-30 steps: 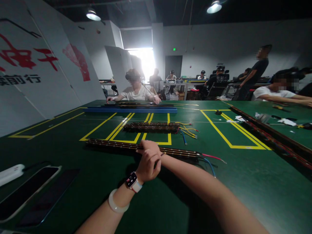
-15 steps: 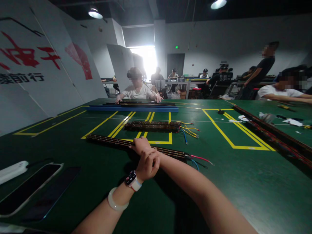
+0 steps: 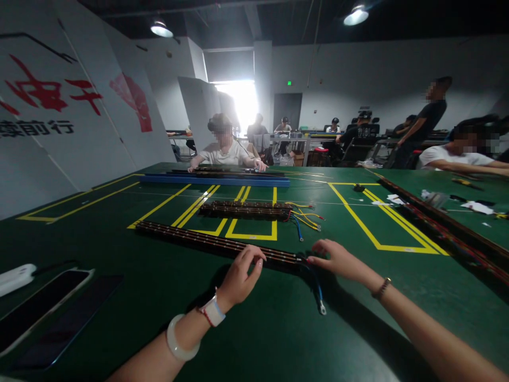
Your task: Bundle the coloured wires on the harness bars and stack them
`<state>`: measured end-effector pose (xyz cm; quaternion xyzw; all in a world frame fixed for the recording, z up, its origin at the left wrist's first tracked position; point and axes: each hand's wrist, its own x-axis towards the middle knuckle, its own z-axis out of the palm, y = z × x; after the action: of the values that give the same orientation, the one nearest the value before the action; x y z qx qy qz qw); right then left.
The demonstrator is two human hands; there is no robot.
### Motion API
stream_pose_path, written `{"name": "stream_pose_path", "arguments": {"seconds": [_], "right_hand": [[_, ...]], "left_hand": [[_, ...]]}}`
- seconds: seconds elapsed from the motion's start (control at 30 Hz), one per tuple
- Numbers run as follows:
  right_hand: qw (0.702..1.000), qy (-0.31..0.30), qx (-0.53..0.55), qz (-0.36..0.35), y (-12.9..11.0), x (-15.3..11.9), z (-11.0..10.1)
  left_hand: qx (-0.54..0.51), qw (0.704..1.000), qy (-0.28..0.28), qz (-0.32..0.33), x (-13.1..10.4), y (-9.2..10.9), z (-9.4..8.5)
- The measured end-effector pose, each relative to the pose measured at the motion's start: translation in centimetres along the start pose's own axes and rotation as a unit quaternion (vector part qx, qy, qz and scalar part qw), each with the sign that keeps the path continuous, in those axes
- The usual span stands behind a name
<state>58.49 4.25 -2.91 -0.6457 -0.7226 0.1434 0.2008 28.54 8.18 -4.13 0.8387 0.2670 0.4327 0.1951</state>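
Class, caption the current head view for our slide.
Left hand and right hand at a striped bundle on a green table.

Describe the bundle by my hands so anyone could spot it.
On the green table, find the left hand. The long dark bundle lies at its fingertips, with a blue wire at the right end. Unlike the shorter bundle farther back, it shows no yellow wires.

White wall panel (image 3: 91, 122) with red and black lettering at left, bright window (image 3: 238, 103) upper centre, grey door (image 3: 288, 110), dark ceiling, two lit lamps (image 3: 356, 16) above, green tabletop (image 3: 358, 318) across the lower frame.
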Motion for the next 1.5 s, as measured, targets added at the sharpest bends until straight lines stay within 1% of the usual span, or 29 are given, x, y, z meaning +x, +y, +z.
{"name": "stream_pose_path", "arguments": {"seconds": [0.03, 0.07, 0.1, 0.17, 0.2, 0.27, 0.33, 0.4, 0.47, 0.53, 0.63, 0.7, 0.77, 0.93, 1.0, 1.07, 1.13, 1.2, 1.33, 1.4, 1.5], "right_hand": [[1.0, -0.029, 0.004, 0.012, 0.3, -0.8, -0.1], [0.998, -0.057, 0.013, 0.02, 0.3, -1.3, -0.1], [0.996, -0.085, 0.027, 0.025, 0.2, -1.6, 0.0], [0.989, -0.132, 0.066, 0.031, -0.3, -1.7, 0.2], [0.985, -0.146, 0.082, 0.034, -0.6, -1.6, 0.3], [0.984, -0.146, 0.093, 0.036, -1.2, -1.2, 0.4], [0.99, -0.117, 0.074, 0.038, -1.9, -1.0, 0.4], [0.994, -0.088, 0.047, 0.037, -2.9, -1.0, 0.4], [0.997, -0.071, 0.01, 0.028, -4.1, -1.0, 0.5], [0.997, -0.06, -0.039, 0.023, -5.4, -0.9, 0.9], [0.991, -0.046, -0.121, 0.018, -6.8, -0.6, 1.7], [0.985, -0.034, -0.168, -0.002, -7.4, -0.5, 2.3], [0.978, -0.02, -0.205, -0.028, -7.9, -0.6, 2.9], [0.957, 0.01, -0.283, -0.068, -8.4, -1.4, 4.2], [0.947, 0.016, -0.311, -0.079, -8.5, -1.8, 4.7], [0.938, 0.02, -0.332, -0.092, -8.5, -2.1, 5.3], [0.932, 0.027, -0.347, -0.1, -8.7, -2.4, 5.8], [0.926, 0.033, -0.361, -0.105, -8.9, -2.8, 6.2], [0.921, 0.023, -0.372, -0.111, -9.4, -3.5, 6.4], [0.928, 0.037, -0.353, -0.113, -9.4, -3.8, 6.0], [0.949, 0.054, -0.29, -0.108, -8.9, -3.9, 4.7]], "left_hand": [[-0.042, 0.996, -0.053, -0.055, 0.3, 0.6, 0.4], [-0.087, 0.985, -0.102, -0.111, 0.6, 1.2, 0.8], [-0.135, 0.965, -0.156, -0.161, 0.9, 1.7, 1.2], [-0.214, 0.911, -0.255, -0.243, 1.4, 2.8, 2.3], [-0.239, 0.882, -0.299, -0.275, 1.6, 3.2, 2.9], [-0.283, 0.83, -0.358, -0.321, 1.8, 3.9, 4.0], [-0.338, 0.79, -0.376, -0.347, 1.9, 4.3, 5.0], [-0.398, 0.754, -0.371, -0.368, 1.8, 4.5, 5.9], [-0.451, 0.723, -0.353, -0.386, 1.6, 4.4, 6.7], [-0.486, 0.706, -0.321, -0.402, 1.3, 4.1, 7.2], [-0.51, 0.695, -0.282, -0.42, 0.8, 3.5, 7.5], [-0.521, 0.682, -0.28, -0.43, 0.5, 3.2, 7.5], [-0.529, 0.675, -0.279, -0.433, 0.4, 3.1, 7.4], [-0.537, 0.683, -0.258, -0.423, 0.3, 3.1, 7.8], [-0.548, 0.678, -0.235, -0.43, 0.2, 2.8, 8.3], [-0.569, 0.666, -0.197, -0.441, 0.1, 2.4, 8.8], [-0.587, 0.652, -0.162, -0.451, 0.0, 2.2, 9.1], [-0.597, 0.641, -0.145, -0.461, 0.0, 2.2, 9.1], [-0.585, 0.63, -0.151, -0.488, 0.4, 2.8, 8.5], [-0.586, 0.624, -0.148, -0.496, 0.6, 2.9, 8.3], [-0.596, 0.609, -0.135, -0.505, 0.7, 2.7, 8.3]]}}
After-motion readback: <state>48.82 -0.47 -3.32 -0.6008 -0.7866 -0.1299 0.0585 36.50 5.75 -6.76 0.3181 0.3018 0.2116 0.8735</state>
